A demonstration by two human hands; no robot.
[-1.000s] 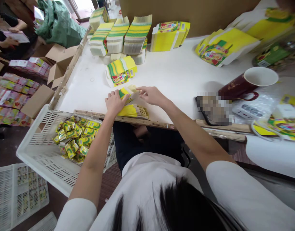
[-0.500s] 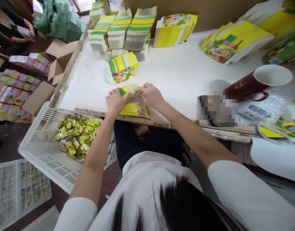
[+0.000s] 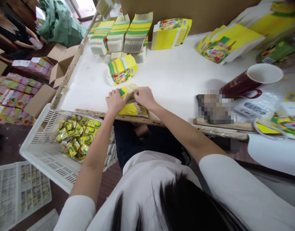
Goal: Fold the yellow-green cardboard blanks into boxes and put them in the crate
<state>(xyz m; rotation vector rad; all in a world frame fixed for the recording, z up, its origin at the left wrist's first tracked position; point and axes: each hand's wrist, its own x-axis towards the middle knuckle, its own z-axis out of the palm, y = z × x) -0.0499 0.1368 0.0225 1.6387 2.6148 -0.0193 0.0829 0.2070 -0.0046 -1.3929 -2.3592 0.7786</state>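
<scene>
Between my two hands is a small yellow and green carton (image 3: 126, 91), partly covered by my fingers. My left hand (image 3: 115, 101) grips its left side, thumb across the near face. At the carton's right end, my right hand (image 3: 145, 97) pinches with the fingers bent together. Just below, a fanned row of flat yellow cartons (image 3: 133, 109) lies along the table's front edge. Beyond my hands, a small stack of flat printed cartons (image 3: 121, 69) rests on the white table (image 3: 166, 73).
Stacks of flat cartons (image 3: 138, 32) line the back. To the right stand a maroon mug (image 3: 241, 81) and a pixelated dark object (image 3: 216, 109). A white basket (image 3: 41, 147) of small yellow boxes (image 3: 77, 134) is at lower left. A person (image 3: 15, 32) sits at far left.
My right hand has moved slightly left, closer to my left hand, along the carton's right end. My left hand stays on the carton. The view has shifted slightly.
</scene>
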